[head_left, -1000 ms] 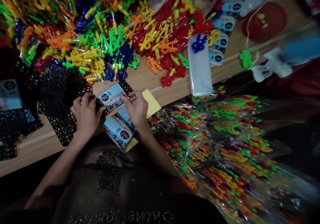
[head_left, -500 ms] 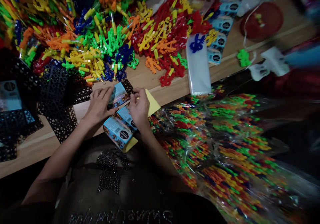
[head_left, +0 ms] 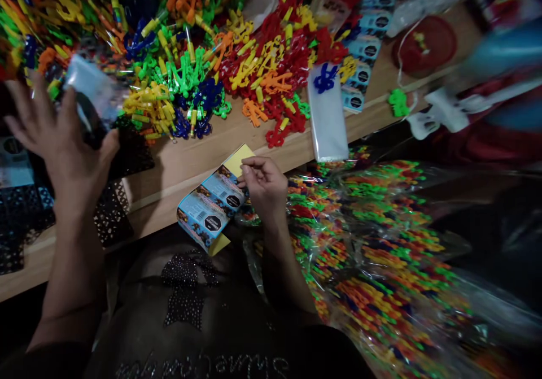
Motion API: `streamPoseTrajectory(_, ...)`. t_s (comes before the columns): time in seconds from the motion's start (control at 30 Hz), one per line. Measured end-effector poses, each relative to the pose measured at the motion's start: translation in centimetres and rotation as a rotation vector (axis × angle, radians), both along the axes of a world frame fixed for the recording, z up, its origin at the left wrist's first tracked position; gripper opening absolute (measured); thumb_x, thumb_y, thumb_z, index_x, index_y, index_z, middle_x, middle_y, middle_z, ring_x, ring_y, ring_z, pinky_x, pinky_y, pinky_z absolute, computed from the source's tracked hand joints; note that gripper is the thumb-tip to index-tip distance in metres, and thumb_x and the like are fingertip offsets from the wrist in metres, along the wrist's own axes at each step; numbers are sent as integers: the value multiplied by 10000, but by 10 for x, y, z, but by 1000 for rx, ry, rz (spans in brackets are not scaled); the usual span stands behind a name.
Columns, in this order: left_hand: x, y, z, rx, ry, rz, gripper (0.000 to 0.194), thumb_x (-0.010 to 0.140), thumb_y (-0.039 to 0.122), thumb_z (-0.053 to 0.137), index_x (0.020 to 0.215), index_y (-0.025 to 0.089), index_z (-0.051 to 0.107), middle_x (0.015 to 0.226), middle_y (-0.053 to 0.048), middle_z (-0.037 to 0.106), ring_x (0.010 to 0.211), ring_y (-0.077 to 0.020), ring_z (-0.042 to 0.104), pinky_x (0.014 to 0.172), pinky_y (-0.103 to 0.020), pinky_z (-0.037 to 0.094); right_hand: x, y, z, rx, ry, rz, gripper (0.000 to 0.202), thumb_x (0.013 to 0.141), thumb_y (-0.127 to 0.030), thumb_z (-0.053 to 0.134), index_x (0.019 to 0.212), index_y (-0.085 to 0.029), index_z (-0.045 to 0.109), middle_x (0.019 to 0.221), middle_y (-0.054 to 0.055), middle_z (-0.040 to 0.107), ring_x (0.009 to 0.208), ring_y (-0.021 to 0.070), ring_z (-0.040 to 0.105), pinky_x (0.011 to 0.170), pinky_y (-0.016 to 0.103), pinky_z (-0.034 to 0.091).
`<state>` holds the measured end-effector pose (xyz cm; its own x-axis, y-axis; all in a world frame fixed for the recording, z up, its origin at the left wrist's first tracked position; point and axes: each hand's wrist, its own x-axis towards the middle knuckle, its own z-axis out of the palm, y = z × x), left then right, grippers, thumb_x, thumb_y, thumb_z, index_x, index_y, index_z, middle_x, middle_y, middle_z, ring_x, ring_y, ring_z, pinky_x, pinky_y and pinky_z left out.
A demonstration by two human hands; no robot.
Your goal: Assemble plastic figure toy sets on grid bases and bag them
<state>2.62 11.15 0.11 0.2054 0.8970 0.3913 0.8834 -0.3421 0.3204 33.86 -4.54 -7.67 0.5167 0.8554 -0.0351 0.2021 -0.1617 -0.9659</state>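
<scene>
My left hand (head_left: 70, 142) is raised at the left with its fingers spread wide. Just past its thumb and fingers is a blurred black piece with a blue label (head_left: 95, 91), and no firm grip on it shows. A strip of blue printed stickers (head_left: 212, 204) with yellow backing lies across the table's front edge, its near end curling down. Bare yellow backing shows at its far end. My right hand (head_left: 269, 190) is closed, thumb and fingers pinched at the right edge of that strip.
Heaped along the back are colourful plastic figures (head_left: 186, 71), several with yellow tubes. Black lattice pieces (head_left: 110, 215) lie at the left. A stack of clear bags (head_left: 329, 125) stands right of centre, beside more blue stickers (head_left: 364, 57). Large bags of figures (head_left: 381, 243) fill the lower right.
My left hand has moved left and up from the strip, and the labelled black piece has gone left with it. My right hand has shifted slightly right, uncovering more of the strip.
</scene>
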Motion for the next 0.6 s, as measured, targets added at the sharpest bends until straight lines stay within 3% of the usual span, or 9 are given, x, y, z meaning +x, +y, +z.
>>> streamPoseTrajectory(0.03,-3,1,4,42,1,30,932,819,586,797,1643,389,409,1841,62,158,1690,-441,78,1343,-705,50,3,-4,3,-6,-68,-14,157,947,-370,662,1032,-248,712,814,2,704,701,164,672,650,317,593)
streamPoseTrajectory(0.07,-1,-1,5,52,-8,25,888,832,577,785,1626,372,444,1841,52,169,1692,-431,88,1347,-692,73,6,-7,4,-15,-132,-16,150,947,-358,655,1021,-245,719,860,16,723,750,175,685,701,336,601)
streamPoseTrajectory(0.13,18,-18,3,-76,-58,-84,683,896,562,718,1504,277,594,1720,-64,463,1601,-376,383,1307,-621,301,8,-12,3,-35,-228,5,143,943,-337,643,1004,-239,728,938,39,745,820,192,699,788,372,607)
streamPoseTrajectory(0.17,32,-30,-1,-233,-86,-156,526,961,545,639,1391,246,676,1513,-100,673,1434,-328,586,1211,-552,452,9,-14,1,-42,-255,13,145,938,-332,640,1003,-237,729,969,48,748,838,198,703,812,384,608)
streamPoseTrajectory(0.2,48,-44,-6,-475,-95,-223,456,1004,542,574,1299,226,720,1303,-114,781,1226,-295,716,1065,-480,559,8,-16,-1,-45,-271,17,151,932,-331,639,1006,-235,728,994,56,749,847,201,704,821,390,610)
streamPoseTrajectory(0.27,77,-67,-19,-871,-73,-348,475,995,596,584,1238,216,735,1060,-112,824,949,-279,773,846,-402,590,6,-17,-8,-42,-282,16,173,922,-339,640,1024,-229,727,1033,70,744,861,203,704,812,385,612)
streamPoseTrajectory(0.37,108,-82,-41,-1090,-244,-437,522,951,584,661,1283,184,709,1012,-113,812,840,-250,751,719,-336,543,1,-16,-21,-33,-262,12,181,925,-344,639,1032,-225,722,1044,74,737,878,200,697,815,373,606)
streamPoseTrajectory(0.47,130,-70,-62,-1154,-616,-476,513,887,523,757,1257,168,725,1045,-120,808,837,-224,739,671,-294,529,-1,-13,-33,-18,-212,9,168,941,-358,641,1011,-225,715,997,61,717,853,194,681,821,372,593)
streamPoseTrajectory(0.6,158,-29,-78,-1355,-864,-511,205,822,339,816,915,159,790,840,-96,796,658,-160,676,614,-267,508,1,-7,-41,10,-88,30,233,962,-420,648,1071,-221,699,1023,64,704,852,187,676,792,353,587)
